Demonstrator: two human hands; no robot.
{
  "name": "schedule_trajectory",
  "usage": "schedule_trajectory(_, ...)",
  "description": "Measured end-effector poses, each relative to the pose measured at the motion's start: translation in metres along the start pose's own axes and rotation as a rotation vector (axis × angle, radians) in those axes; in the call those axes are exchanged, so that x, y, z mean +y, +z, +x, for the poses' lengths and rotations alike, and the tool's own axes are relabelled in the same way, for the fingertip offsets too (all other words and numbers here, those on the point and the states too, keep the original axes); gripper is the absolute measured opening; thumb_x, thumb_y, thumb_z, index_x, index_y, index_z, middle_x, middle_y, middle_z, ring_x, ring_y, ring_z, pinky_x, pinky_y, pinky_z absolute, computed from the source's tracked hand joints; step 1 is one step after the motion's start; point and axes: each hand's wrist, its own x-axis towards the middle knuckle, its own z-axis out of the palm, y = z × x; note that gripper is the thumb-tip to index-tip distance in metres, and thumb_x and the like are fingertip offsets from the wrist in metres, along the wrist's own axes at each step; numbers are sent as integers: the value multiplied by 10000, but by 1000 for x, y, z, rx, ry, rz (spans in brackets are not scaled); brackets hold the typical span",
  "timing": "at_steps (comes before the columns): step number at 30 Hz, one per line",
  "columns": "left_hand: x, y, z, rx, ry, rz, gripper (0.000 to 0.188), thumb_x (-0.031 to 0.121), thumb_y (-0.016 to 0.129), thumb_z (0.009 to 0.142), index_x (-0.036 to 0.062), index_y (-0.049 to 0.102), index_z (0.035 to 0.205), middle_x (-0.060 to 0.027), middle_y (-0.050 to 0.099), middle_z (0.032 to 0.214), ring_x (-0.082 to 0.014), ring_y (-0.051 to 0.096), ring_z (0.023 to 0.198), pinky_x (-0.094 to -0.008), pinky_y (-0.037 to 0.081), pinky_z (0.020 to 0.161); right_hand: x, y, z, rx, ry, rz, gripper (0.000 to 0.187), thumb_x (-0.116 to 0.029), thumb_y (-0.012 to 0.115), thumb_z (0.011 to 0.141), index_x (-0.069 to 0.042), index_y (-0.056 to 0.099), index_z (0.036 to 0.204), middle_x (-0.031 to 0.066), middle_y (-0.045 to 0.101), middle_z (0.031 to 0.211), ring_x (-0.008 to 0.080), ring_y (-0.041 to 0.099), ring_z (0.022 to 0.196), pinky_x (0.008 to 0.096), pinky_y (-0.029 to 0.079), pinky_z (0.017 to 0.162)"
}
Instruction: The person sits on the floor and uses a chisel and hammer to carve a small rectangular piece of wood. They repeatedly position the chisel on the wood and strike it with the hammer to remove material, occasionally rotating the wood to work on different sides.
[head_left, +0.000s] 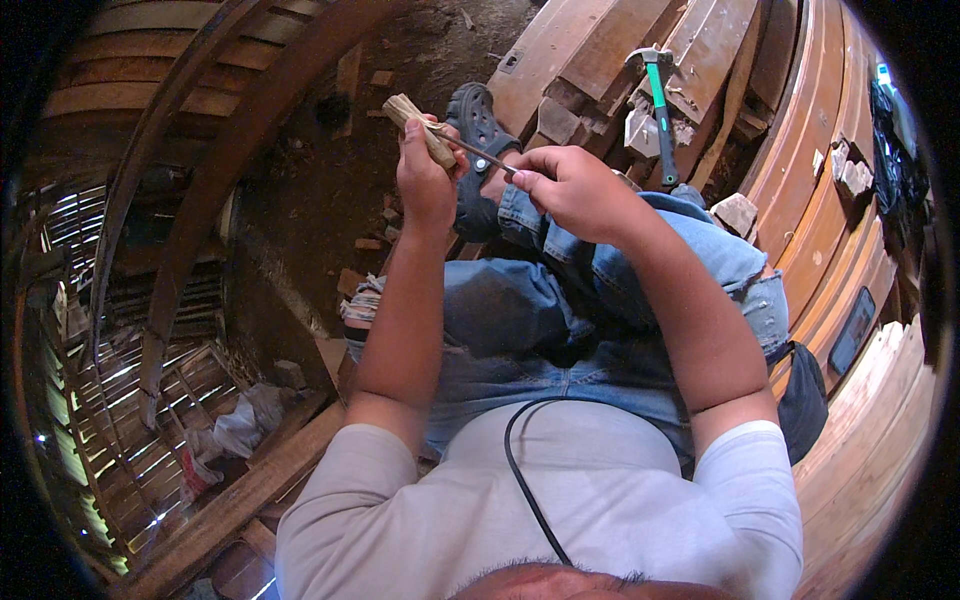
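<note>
My left hand [430, 180] is closed around a short, pale piece of wood [434, 145] with a rough, splintered upper end. My right hand [575, 190] pinches a thin dark rod-like tool [487, 156], which slants up and left to the wood. Its far end meets the wood beside my left fingers; whether it goes in or only lies against it, I cannot tell. Both hands are above my lap, in front of a dark clog [474, 125] on my foot.
A hammer with a green and black handle [660, 110] lies on stacked wooden boards [620, 55] at the far right. A phone [852, 330] rests on long planks at the right. Curved beams [170, 230] stand at the left, near a whitish plastic bag [245, 420].
</note>
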Motion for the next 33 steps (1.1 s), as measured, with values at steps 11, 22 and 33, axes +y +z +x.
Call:
schedule_trajectory(11, 26, -18, 5, -215, 169, -79, 394, 442, 437, 1071, 73, 560, 1134, -84, 600, 958, -217, 586, 844, -390, 517, 762, -22, -41, -19, -153, -296, -151, 330, -203, 657, 1023, -39, 695, 1307, 170, 740, 920, 244, 682, 823, 354, 536, 810)
schedule_trajectory(22, 42, 8, -11, -14, 220, -189, 573, 663, 407, 1059, 107, 540, 1106, -62, 516, 889, -212, 504, 772, -360, 445, 695, -31, -11, -19, -29, -286, -228, 342, -254, 672, 980, -46, 718, 1247, 264, 724, 1091, 443, 692, 1018, 484, 554, 884)
schedule_trajectory(33, 41, 3, -10, 7, 179, -296, 547, 629, 369, 1088, 104, 506, 1027, -31, 465, 821, -178, 439, 702, -339, 390, 624, -32, 11, -21, 14, -251, -88, 312, -130, 658, 983, -1, 709, 1263, 236, 743, 1018, 305, 725, 905, 373, 538, 853)
